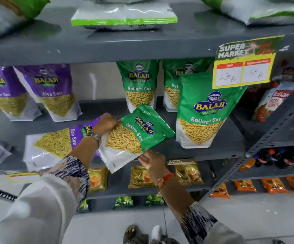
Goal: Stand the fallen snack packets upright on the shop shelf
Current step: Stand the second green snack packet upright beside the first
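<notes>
A green Ratlami Sev packet (135,136) lies tilted over the front of the grey middle shelf (204,150), its white bottom hanging past the edge. My left hand (107,123) grips its upper left side. My right hand (151,160) holds its lower right edge from below. A purple Aloo Sev packet (54,145) lies flat on the shelf to the left, partly under my left arm. One green Ratlami Sev packet (202,111) stands upright at the right front, and two more green packets (139,85) stand behind it.
Two purple Aloo Sev packets (51,92) stand at the back left. A yellow price sign (243,64) hangs from the shelf above. Lower shelves hold small yellow and orange packets (142,176). A slanted metal shelf frame (258,148) and tomato snack bags (273,103) are at the right.
</notes>
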The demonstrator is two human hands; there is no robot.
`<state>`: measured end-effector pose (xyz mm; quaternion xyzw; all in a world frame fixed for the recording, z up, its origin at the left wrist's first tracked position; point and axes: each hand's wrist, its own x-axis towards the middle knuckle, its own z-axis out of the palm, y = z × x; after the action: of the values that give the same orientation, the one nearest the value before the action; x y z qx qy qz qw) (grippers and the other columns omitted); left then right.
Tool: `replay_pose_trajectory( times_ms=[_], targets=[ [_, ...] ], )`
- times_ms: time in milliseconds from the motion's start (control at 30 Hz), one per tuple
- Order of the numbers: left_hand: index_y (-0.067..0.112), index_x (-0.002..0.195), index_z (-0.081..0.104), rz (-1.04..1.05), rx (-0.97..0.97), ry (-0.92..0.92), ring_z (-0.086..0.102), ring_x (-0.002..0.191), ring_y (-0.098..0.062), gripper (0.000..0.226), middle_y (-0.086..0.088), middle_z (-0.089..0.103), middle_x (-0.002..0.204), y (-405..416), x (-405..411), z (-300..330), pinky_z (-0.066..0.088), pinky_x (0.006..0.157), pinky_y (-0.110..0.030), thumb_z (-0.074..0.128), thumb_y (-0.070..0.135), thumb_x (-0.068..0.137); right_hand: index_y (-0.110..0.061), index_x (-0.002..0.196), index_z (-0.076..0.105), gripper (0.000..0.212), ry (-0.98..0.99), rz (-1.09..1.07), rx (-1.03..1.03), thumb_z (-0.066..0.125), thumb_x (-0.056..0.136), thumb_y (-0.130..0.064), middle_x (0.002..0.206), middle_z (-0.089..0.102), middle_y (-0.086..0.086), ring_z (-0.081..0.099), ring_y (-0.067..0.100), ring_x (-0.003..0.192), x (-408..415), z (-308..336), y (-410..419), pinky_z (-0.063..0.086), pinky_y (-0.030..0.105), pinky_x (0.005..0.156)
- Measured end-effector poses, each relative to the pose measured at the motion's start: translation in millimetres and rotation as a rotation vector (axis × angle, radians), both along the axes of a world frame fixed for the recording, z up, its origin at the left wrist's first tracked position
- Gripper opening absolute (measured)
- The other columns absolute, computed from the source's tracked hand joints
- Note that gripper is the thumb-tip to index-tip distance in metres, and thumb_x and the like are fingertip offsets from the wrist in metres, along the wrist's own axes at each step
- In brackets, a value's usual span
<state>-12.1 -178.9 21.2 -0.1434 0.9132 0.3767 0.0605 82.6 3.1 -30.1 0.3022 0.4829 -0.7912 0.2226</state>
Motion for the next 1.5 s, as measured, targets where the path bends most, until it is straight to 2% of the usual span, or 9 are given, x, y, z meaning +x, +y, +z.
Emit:
replay_pose_trajectory(
  times_ms=[167,300,400,600,733,900,1133,1300,1500],
  targets=[
    [0.006,0.06,0.059,-0.077,0.081,-0.089,0.048,0.057,-0.018,0.022,-0.007,0.055,0.063,-9.4,-13.5,7.4,0.038,0.057,-0.027,0.064,0.018,0.078,0.012,0.123,0.048,0.032,0.029,-0.182,-0.114,0.038,0.095,0.001,0.13,0.054,0.024,0.053,0.037,0.121,-1.0,-4.3,-15.7,0.049,0.035,0.093],
    [0.011,0.052,0.049,-0.062,0.134,-0.092,0.041,0.054,-0.017,0.031,-0.005,0.046,0.056,-18.3,-11.8,12.1,0.029,0.053,-0.028,0.06,0.014,0.081,0.003,0.108,0.057,0.021,0.153,-0.299,-0.073,0.043,0.093,0.0,0.094,0.064,0.017,0.064,0.025,0.079,5.1,-4.7,-26.3,0.056,0.036,0.077],
    [0.013,0.057,0.049,0.043,0.315,-0.098,0.041,0.055,-0.018,0.026,-0.007,0.045,0.059,-31.9,2.7,10.1,0.032,0.058,-0.027,0.059,0.013,0.081,-0.002,0.1,0.058,0.02,0.258,-0.301,0.003,0.04,0.092,-0.005,0.091,0.061,0.02,0.06,0.03,0.081,13.9,-2.4,-33.9,0.053,0.031,0.061],
    [0.014,0.079,0.065,0.193,0.61,0.113,0.057,0.066,-0.016,0.014,-0.001,0.065,0.073,-46.6,54.5,15.6,0.048,0.065,-0.028,0.053,0.01,0.086,-0.02,0.081,0.06,0.016,0.448,-0.297,0.117,0.052,0.092,-0.011,0.084,0.064,0.004,0.062,0.02,0.081,19.7,37.8,-21.8,0.051,0.034,0.075],
    [0.013,0.067,0.059,0.224,0.725,0.215,0.055,0.044,-0.009,0.024,0.008,0.062,0.046,-28.8,98.3,30.7,0.043,0.041,-0.016,0.049,0.003,0.086,-0.021,0.079,0.062,0.015,0.565,-0.294,0.165,0.056,0.09,-0.013,0.065,0.069,-0.006,0.063,0.004,0.058,36.7,56.8,-1.5,0.05,0.021,0.053],
    [0.014,0.059,0.053,0.182,0.83,0.313,0.042,0.033,-0.002,0.03,0.011,0.05,0.036,-19.4,146.8,45.6,0.035,0.038,-0.016,0.047,0.0,0.085,-0.018,0.08,0.062,0.014,0.712,-0.259,0.163,0.055,0.09,-0.011,0.047,0.063,-0.013,0.055,-0.004,0.044,65.0,83.8,19.7,0.043,0.012,0.042],
    [0.012,0.065,0.056,0.164,0.866,0.359,0.054,0.047,-0.006,0.027,0.007,0.06,0.048,-5.3,173.9,48.2,0.048,0.048,-0.018,0.044,0.002,0.088,-0.021,0.08,0.063,0.017,0.757,-0.226,0.203,0.055,0.091,-0.011,0.053,0.067,-0.014,0.058,-0.002,0.05,77.9,86.2,34.2,0.046,0.014,0.045],
    [0.013,0.078,0.062,0.261,0.902,0.372,0.06,0.06,-0.008,0.022,0.006,0.066,0.06,4.2,157.3,35.0,0.051,0.068,-0.027,0.045,0.004,0.09,-0.02,0.087,0.062,0.012,0.765,-0.192,0.277,0.055,0.09,-0.012,0.086,0.068,-0.002,0.063,0.02,0.09,54.4,82.4,32.7,0.052,0.039,0.087],
    [0.011,0.078,0.058,0.301,0.934,0.295,0.057,0.075,-0.014,0.02,-0.004,0.06,0.08,23.5,122.1,29.3,0.051,0.085,-0.034,0.045,0.003,0.09,-0.005,0.104,0.061,0.016,0.742,-0.248,0.298,0.05,0.092,-0.007,0.089,0.06,-0.008,0.057,0.006,0.087,13.3,75.9,36.0,0.045,0.041,0.103]
  ],
)
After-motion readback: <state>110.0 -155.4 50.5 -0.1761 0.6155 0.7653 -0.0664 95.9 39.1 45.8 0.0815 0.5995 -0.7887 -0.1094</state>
